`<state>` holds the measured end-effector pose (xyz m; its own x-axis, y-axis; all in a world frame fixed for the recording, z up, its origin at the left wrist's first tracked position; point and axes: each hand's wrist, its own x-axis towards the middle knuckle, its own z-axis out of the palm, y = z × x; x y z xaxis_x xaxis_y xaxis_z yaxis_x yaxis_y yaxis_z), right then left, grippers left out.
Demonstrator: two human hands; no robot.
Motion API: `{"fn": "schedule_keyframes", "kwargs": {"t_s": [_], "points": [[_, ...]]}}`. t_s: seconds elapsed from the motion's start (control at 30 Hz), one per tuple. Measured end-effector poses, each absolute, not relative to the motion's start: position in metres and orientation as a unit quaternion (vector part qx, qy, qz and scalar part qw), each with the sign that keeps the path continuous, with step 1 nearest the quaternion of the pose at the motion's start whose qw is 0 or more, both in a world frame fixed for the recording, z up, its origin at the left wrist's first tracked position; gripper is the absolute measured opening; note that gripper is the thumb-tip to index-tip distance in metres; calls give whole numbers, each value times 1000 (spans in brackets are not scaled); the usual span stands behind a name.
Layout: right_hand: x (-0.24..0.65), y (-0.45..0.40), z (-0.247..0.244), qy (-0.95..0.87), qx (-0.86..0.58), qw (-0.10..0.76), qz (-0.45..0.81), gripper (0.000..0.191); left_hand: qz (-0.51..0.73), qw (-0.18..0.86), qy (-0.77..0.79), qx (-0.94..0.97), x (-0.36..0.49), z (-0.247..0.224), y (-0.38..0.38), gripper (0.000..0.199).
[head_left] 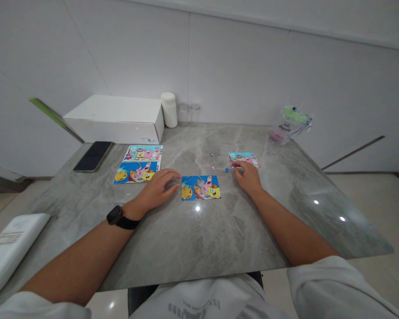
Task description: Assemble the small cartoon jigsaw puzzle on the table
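A: Where is your near puzzle panel [201, 188], and how are your hands set?

B: Flat on the grey table [202, 239], before you. Your left hand [158, 188] is partly open at its left edge, seemingly gripping nothing; contact can't be confirmed. Your right hand [251, 177] curls its fingers at the far panel [244, 158]; whether they pinch anything, you can't tell from here.

A: Handling?

B: Judged light, thin and fairly stiff, though liable to part at its joints. Steady it by opposite edges. Pinch the blue loose piece [227, 170] by its rim; it may slide on your smooth tabletop.

A: Markings?

B: No brand confirmed. Your picture card [138, 164] shows cartoon figures; print on the white box [113, 119] and your shirt [199, 301] is unreadable.
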<state>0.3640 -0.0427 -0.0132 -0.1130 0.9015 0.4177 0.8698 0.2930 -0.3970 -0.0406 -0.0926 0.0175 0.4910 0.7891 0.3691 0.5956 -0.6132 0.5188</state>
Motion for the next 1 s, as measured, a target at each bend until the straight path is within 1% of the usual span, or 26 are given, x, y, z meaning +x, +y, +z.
{"fn": "schedule_keyframes", "kwargs": {"t_s": [0.2, 0.3, 0.47, 0.7, 0.8, 0.93, 1.0], "points": [[354, -48, -8, -759, -623, 190, -4, 30, 286, 169, 410, 849, -41, 13, -90, 25], [349, -48, -5, -760, -633, 149, -13, 30, 285, 173, 411, 848, -40, 13, -89, 25], [342, -43, 2, -761, -636, 129, 5, 29, 285, 180, 412, 846, -37, 14, -90, 26], [345, -33, 17, -796, -600, 60, 46, 27, 285, 179, 405, 850, -36, 13, -91, 26], [344, -25, 22, -807, -585, 39, 61, 23, 288, 179, 396, 853, -35, 12, -91, 25], [339, -9, 26, -805, -577, 4, 138, 16, 291, 184, 388, 855, -32, 13, -94, 25], [334, -2, 29, -801, -572, 12, 178, 12, 290, 186, 381, 858, -29, 14, -96, 26]]}}
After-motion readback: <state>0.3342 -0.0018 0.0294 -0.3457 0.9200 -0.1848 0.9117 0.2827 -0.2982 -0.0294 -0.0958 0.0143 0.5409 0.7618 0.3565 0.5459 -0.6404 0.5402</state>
